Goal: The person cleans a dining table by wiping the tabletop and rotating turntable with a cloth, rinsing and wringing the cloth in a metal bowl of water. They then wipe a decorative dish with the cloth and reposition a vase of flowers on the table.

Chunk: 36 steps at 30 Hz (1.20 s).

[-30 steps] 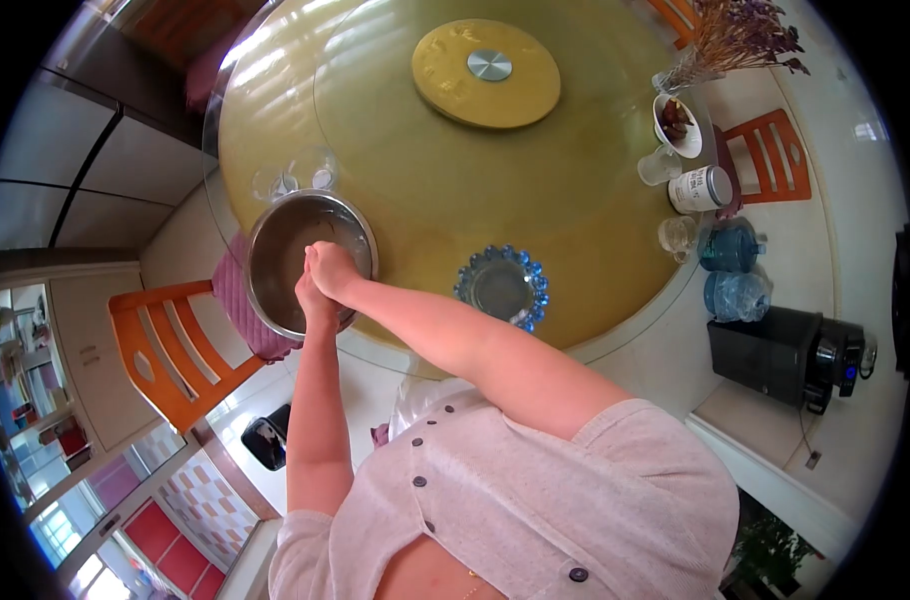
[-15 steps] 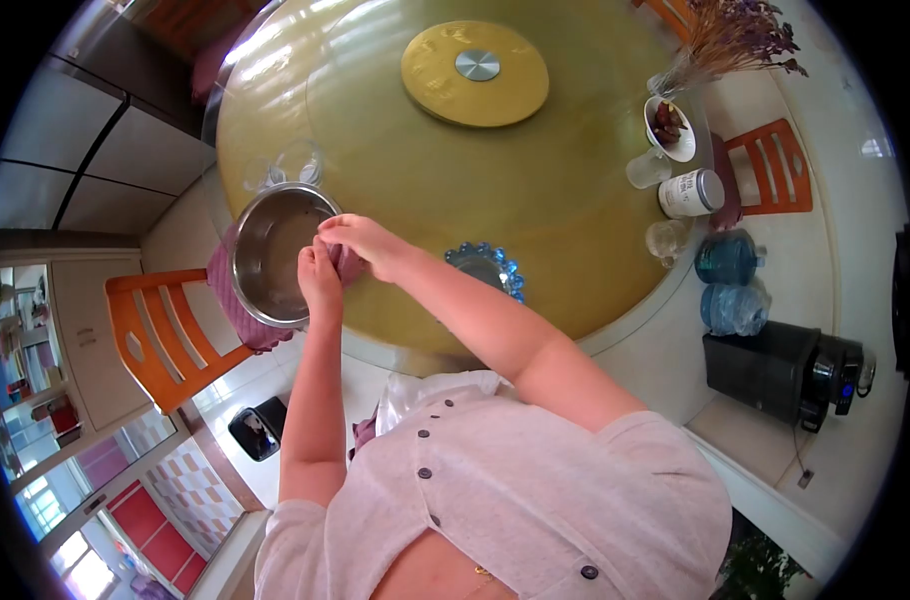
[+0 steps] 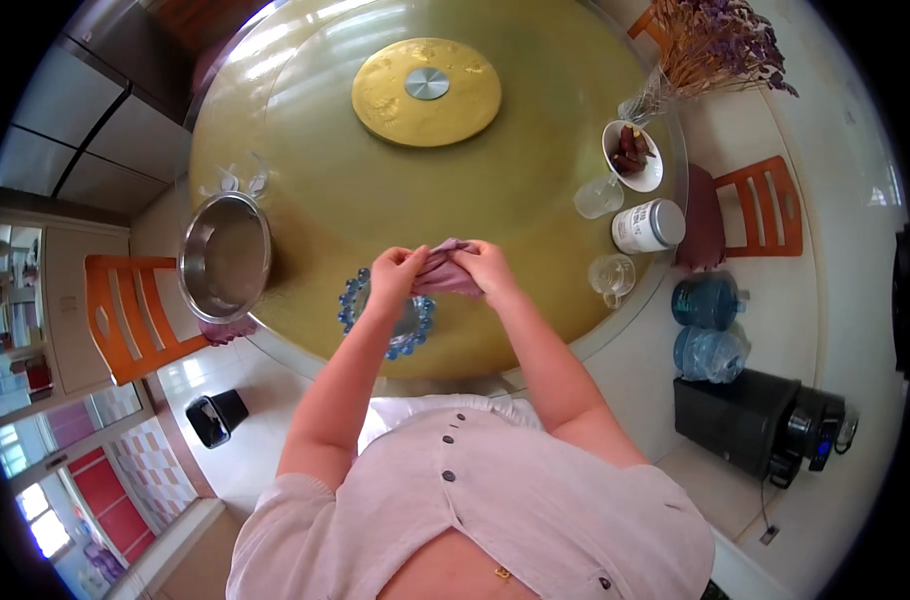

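A crumpled mauve cloth (image 3: pixel 447 270) is stretched between my hands above the near part of the round table. My left hand (image 3: pixel 399 275) pinches its left end, and my right hand (image 3: pixel 485 268) grips the right end. Partly covered by my left hand and forearm, a glass dish with blue beaded edging (image 3: pixel 406 347) sits just below on the tabletop. Over at the table's left edge stands a steel basin (image 3: pixel 263 262) holding cloudy water.
Along the right side are a bowl of dark red food (image 3: pixel 613 150), a clear cup (image 3: pixel 599 197), a white jar (image 3: pixel 647 227) and a glass mug (image 3: pixel 612 278). A gold turntable (image 3: pixel 385 90) occupies the far middle. Two small glasses (image 3: pixel 258 183) stand behind the basin.
My hands have moved right, away from the basin, carrying the cloth over beside the blue-edged dish. The cloth is now spread between them. The view has shifted too.
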### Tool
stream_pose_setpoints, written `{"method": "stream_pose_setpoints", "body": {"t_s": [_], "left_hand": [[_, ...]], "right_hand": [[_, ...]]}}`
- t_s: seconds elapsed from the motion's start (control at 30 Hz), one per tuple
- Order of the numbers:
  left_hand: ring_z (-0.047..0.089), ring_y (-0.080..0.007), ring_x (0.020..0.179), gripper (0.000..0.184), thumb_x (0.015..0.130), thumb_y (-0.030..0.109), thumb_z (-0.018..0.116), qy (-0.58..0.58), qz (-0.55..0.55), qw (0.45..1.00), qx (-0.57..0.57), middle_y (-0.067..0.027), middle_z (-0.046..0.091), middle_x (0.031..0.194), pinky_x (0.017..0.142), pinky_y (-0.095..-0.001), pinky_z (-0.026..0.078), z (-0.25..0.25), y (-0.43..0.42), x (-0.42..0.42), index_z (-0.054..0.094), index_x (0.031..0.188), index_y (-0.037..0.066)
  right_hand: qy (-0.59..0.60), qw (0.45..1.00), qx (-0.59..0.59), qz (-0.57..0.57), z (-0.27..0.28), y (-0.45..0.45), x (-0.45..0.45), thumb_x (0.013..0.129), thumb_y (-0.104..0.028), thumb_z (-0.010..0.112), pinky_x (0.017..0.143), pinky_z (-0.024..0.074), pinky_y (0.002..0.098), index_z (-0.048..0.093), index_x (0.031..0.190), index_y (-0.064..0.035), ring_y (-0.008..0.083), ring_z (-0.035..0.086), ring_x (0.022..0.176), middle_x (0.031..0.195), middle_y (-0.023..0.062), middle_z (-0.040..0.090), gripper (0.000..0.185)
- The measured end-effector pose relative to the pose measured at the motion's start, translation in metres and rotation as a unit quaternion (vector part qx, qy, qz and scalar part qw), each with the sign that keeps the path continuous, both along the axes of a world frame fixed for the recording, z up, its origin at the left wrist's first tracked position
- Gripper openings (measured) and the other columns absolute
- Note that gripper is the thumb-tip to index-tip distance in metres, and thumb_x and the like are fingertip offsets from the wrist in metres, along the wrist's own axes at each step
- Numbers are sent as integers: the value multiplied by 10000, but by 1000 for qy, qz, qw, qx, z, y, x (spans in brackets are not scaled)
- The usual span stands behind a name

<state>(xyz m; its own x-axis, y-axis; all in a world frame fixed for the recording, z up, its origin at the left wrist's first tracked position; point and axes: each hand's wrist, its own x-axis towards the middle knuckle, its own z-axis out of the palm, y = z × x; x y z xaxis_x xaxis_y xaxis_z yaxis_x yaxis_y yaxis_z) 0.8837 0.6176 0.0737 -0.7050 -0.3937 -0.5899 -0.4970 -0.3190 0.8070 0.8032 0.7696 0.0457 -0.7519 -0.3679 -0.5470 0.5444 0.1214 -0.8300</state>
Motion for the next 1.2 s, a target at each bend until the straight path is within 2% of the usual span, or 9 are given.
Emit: {"method": "stream_pose_setpoints", "body": {"t_s": [0.3,0.43,0.5,0.63,0.77,1.1,1.13,1.17,1.2], "left_hand": [[618,-119,788,345,795,235,734,-20,-159,982,97,-65,664,931,697,-269,494,-23,76,-5,640,1040,12],[624,-168,834,438,792,261,730,-123,-181,966,135,-99,663,978,761,-290,497,-56,89,4,588,1097,-21],[620,-247,915,517,795,277,708,-49,-139,980,-135,-165,626,1083,823,-332,490,-80,104,7,517,1158,-37],[578,-330,1035,534,790,234,677,-95,-199,933,-284,-216,552,1185,878,-385,475,-78,105,13,459,1199,-31],[519,-338,1129,484,785,153,649,3,-238,891,-386,-197,492,1265,936,-390,444,-59,107,28,468,1213,18],[487,-344,1178,459,751,30,582,86,-300,857,-409,-152,463,1339,942,-406,451,-25,105,48,499,1202,45],[487,-344,1178,459,751,30,582,84,-299,859,-408,-152,463,1339,942,-406,451,-28,106,51,499,1202,45],[478,-341,1191,476,753,35,590,100,-311,845,-423,-150,452,1356,962,-398,437,-34,107,55,495,1219,54],[469,-338,1204,493,754,40,597,115,-323,831,-439,-147,440,1373,982,-391,423,-40,108,58,491,1235,62]], "right_hand": [[-141,986,60,61,14,101,-21,850,-209,670,393,393,259,620,951,-54,113,566,567,737,31,621,192],[-90,994,51,19,-36,128,-10,838,-212,678,494,467,305,602,1003,-19,164,593,660,836,87,626,265],[317,887,335,24,-56,131,-5,817,-231,688,776,494,409,554,1120,27,277,594,933,1095,202,582,420],[412,780,452,128,-59,111,28,763,-397,701,1111,192,494,368,1365,-5,416,253,1350,1447,266,283,791],[313,776,521,167,-65,58,44,751,-589,619,1127,111,515,241,1450,-42,401,87,1410,1509,244,155,965],[447,689,538,191,-73,88,-41,815,-531,530,1104,132,551,357,1425,-160,315,160,1411,1533,99,201,735],[447,688,538,194,-83,94,-34,815,-531,530,1104,132,551,357,1425,-160,315,160,1411,1533,99,201,735],[391,816,389,172,-92,99,-19,821,-523,522,1100,133,559,365,1420,-172,315,156,1411,1533,101,195,713],[388,772,441,242,-63,96,0,823,-504,524,1097,145,561,385,1406,-178,316,152,1411,1534,102,188,683]]}}
